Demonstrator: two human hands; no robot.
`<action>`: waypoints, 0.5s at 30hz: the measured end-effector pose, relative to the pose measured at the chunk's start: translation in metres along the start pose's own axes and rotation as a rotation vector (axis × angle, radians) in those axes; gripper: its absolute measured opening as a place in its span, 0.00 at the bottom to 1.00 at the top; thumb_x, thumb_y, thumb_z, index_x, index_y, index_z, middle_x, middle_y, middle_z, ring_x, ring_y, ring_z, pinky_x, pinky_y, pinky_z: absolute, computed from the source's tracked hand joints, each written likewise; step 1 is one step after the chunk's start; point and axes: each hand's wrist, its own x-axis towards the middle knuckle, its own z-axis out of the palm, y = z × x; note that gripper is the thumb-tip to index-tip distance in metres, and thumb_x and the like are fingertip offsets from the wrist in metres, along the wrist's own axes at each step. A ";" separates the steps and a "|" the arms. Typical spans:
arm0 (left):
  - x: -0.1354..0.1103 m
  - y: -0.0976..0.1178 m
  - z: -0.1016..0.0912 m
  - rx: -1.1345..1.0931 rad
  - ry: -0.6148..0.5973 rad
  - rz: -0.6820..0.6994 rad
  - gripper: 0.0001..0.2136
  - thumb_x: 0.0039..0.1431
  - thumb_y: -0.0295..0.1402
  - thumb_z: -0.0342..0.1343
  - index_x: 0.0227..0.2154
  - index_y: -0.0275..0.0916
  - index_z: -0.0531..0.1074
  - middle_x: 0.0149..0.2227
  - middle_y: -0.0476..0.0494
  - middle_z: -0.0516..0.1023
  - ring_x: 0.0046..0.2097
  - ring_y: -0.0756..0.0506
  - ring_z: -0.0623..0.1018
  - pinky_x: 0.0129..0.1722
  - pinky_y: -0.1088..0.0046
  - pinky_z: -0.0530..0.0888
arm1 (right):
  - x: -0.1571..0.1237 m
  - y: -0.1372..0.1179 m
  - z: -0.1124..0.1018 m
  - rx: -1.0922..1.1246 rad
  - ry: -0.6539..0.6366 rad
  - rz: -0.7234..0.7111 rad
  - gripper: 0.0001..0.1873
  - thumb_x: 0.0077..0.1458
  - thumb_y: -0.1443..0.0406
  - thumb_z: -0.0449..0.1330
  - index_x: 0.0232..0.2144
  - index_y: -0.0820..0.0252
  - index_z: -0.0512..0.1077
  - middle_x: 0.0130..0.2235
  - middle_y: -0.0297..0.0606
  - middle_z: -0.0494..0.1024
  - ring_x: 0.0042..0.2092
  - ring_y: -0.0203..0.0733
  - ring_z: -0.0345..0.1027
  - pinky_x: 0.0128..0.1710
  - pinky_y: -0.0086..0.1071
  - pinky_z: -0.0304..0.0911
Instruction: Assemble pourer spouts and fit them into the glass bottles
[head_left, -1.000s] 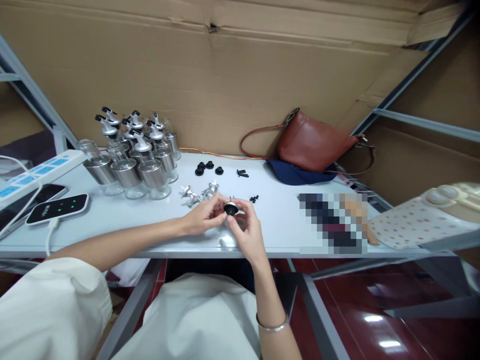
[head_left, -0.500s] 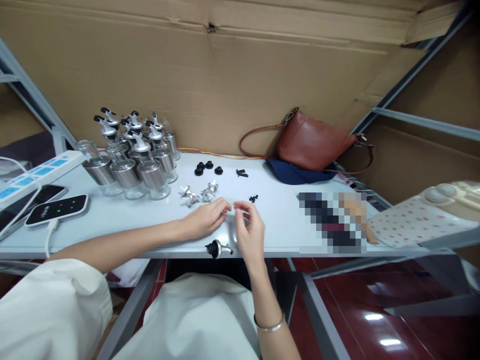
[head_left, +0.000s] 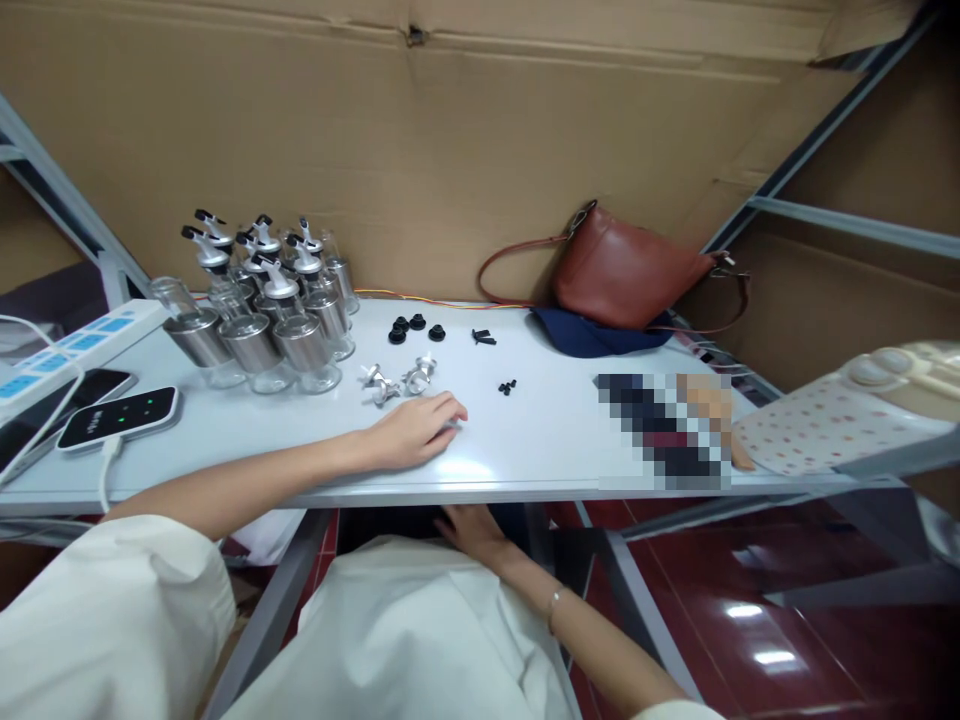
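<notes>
My left hand [head_left: 420, 430] rests on the white table near its front edge, fingers loosely bent and thumb apart, with nothing visible in it. Just beyond it lie several silver pourer spouts [head_left: 418, 375]. My right hand [head_left: 472, 530] is below the table's front edge, over my lap. Its fingertips are partly hidden there, and whether they hold anything does not show. Farther back are several black ring-shaped stoppers [head_left: 436, 333], small black strips [head_left: 484, 338] and tiny black pieces [head_left: 508, 387].
Glass and steel bottles [head_left: 259, 350], several with pourers, stand at the left. A power strip [head_left: 82, 345] and a white-edged device [head_left: 120, 418] lie beside them. A brown bag [head_left: 630, 270] on a navy cap [head_left: 592, 338] and a dotted white item [head_left: 810, 430] are at the right.
My right hand has dropped from the tabletop to below the front edge. The black-and-silver pourer seen at that edge is out of sight now. My left hand has barely moved.
</notes>
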 end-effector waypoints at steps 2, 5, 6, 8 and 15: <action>0.000 -0.001 0.001 -0.003 0.002 0.006 0.09 0.63 0.30 0.44 0.44 0.37 0.64 0.43 0.40 0.72 0.42 0.44 0.75 0.44 0.67 0.71 | 0.010 0.012 0.004 -0.006 -0.028 0.149 0.22 0.58 0.70 0.51 0.54 0.62 0.70 0.51 0.49 0.77 0.56 0.50 0.67 0.58 0.45 0.57; 0.001 -0.002 0.002 -0.006 0.001 0.035 0.09 0.63 0.30 0.44 0.44 0.36 0.65 0.44 0.39 0.72 0.42 0.43 0.75 0.44 0.67 0.71 | 0.028 0.014 0.003 0.010 -0.080 0.269 0.22 0.59 0.73 0.48 0.53 0.64 0.70 0.50 0.49 0.78 0.55 0.50 0.67 0.58 0.44 0.57; 0.001 -0.003 0.002 -0.004 -0.001 0.042 0.09 0.63 0.30 0.44 0.43 0.36 0.65 0.44 0.39 0.72 0.42 0.43 0.75 0.44 0.67 0.71 | 0.033 0.010 0.002 0.021 -0.100 0.289 0.22 0.59 0.74 0.47 0.53 0.62 0.70 0.49 0.47 0.78 0.55 0.49 0.68 0.58 0.43 0.58; 0.001 -0.003 0.002 0.003 -0.004 0.048 0.09 0.63 0.30 0.44 0.43 0.36 0.66 0.44 0.38 0.72 0.41 0.43 0.74 0.43 0.67 0.71 | 0.036 -0.003 0.000 0.043 -0.145 0.312 0.23 0.57 0.76 0.46 0.51 0.63 0.71 0.48 0.48 0.78 0.53 0.49 0.69 0.57 0.44 0.60; 0.000 -0.002 0.001 -0.003 -0.005 0.045 0.09 0.62 0.29 0.44 0.43 0.37 0.65 0.44 0.38 0.72 0.42 0.43 0.75 0.44 0.66 0.71 | 0.003 -0.072 -0.067 0.184 -0.333 0.124 0.15 0.44 0.76 0.59 0.36 0.63 0.78 0.38 0.47 0.81 0.42 0.49 0.75 0.42 0.35 0.68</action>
